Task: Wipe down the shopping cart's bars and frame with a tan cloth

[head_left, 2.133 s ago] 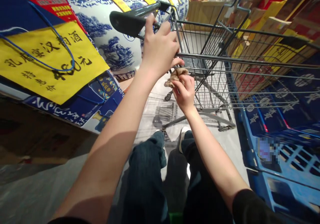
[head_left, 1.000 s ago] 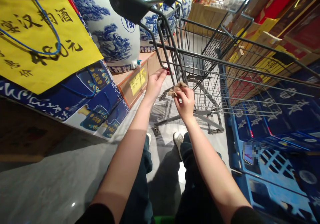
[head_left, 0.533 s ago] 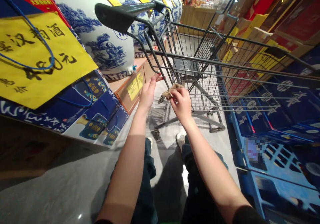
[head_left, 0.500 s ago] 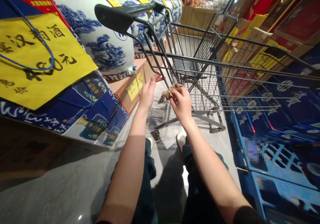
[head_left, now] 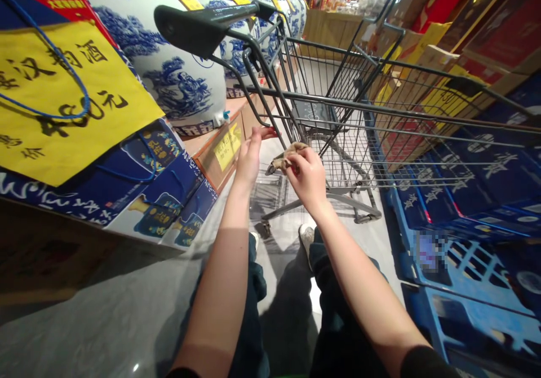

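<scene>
I see my right hand (head_left: pixel 308 178) at centre frame, thumb and fingertips pinching a crumpled brown cloth (head_left: pixel 284 159). The cloth sticks out up-left of that hand, its long axis slanting from lower left to upper right, just below the rear edge of the cart (head_left: pixel 359 113). My left hand (head_left: pixel 249 155) is flat with straight fingers, just left of the cloth. I cannot tell if its tips touch the cart. Of the 2 hands, the right is nearer.
</scene>
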Action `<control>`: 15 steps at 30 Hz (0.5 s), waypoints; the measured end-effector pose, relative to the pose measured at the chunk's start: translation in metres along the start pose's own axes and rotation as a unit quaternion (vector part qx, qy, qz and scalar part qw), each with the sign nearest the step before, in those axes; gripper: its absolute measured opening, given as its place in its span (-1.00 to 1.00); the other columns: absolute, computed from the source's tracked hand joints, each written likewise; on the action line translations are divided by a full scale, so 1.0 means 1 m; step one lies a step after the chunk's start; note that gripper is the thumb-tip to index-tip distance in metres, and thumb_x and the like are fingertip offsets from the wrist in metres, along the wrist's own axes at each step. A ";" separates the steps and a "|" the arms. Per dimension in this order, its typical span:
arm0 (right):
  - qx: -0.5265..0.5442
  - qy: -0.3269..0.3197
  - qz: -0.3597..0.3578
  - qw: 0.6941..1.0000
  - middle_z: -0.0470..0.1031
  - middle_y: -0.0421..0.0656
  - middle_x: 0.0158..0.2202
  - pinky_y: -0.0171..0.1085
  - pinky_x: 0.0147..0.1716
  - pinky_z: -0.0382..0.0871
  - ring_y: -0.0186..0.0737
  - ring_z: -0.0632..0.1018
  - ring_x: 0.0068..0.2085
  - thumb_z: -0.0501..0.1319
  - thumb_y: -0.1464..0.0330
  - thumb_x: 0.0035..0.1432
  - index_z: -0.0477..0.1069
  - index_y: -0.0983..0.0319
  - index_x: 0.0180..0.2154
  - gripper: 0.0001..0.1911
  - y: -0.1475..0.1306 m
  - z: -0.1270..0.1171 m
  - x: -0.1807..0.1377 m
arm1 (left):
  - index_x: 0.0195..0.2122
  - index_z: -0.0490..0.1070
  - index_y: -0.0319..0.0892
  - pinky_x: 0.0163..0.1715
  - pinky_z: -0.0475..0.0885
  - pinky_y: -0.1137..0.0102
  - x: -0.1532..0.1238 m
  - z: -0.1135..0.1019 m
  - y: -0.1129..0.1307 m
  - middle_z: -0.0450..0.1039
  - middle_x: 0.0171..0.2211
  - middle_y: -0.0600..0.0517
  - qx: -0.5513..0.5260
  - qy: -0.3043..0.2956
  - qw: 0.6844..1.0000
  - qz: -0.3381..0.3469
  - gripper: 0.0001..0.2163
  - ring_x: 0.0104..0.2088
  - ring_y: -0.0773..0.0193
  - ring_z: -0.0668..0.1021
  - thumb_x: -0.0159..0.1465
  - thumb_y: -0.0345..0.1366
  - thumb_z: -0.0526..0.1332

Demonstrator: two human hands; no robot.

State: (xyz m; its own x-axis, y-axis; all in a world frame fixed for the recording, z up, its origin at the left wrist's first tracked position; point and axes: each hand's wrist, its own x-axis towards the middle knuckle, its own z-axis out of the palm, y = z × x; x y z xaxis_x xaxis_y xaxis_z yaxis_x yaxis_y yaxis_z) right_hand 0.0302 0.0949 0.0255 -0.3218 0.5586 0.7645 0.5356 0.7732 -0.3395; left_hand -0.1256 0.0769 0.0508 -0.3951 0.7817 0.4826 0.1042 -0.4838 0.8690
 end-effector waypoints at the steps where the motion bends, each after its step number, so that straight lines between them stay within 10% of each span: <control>1: 0.007 0.019 -0.007 1.000 0.46 -0.05 -0.15 -0.10 -0.07 0.51 -0.10 0.50 -0.07 0.17 0.46 0.27 0.52 0.18 -0.17 -0.83 -0.005 -0.003 0.006 | -0.22 0.61 -0.10 0.19 0.44 0.14 0.000 0.000 0.000 0.65 -0.10 -0.11 -0.002 0.000 1.000 -0.006 -0.39 0.10 0.03 0.60 0.36 0.33 0.02; 8: 0.042 0.118 -0.064 0.990 0.44 -0.06 -0.15 -0.09 -0.04 0.50 -0.11 0.51 -0.06 0.14 0.41 0.32 0.49 0.15 -0.14 -0.84 -0.012 0.003 0.016 | -0.24 0.61 -0.09 0.18 0.46 0.18 -0.006 -0.002 0.004 0.66 -0.12 -0.07 0.020 -0.015 1.000 -0.012 -0.35 0.05 0.03 0.63 0.32 0.39 0.03; 15: -0.009 0.024 0.016 1.000 0.48 -0.05 -0.21 -0.13 -0.15 0.49 -0.07 0.50 -0.10 0.21 0.44 0.21 0.50 0.18 -0.24 -0.89 0.004 0.005 -0.012 | -0.01 0.55 -0.05 0.22 0.40 0.19 -0.005 -0.006 0.007 0.57 0.11 -0.10 0.012 0.047 0.999 0.022 -0.43 0.18 0.05 0.55 0.34 0.32 0.09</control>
State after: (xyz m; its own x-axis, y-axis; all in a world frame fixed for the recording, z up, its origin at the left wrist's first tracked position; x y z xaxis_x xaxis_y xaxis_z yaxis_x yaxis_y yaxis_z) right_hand 0.0326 0.0926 0.0120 -0.2659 0.5673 0.7794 0.5593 0.7493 -0.3546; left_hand -0.1277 0.0669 0.0539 -0.4730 0.7188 0.5094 0.1448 -0.5069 0.8497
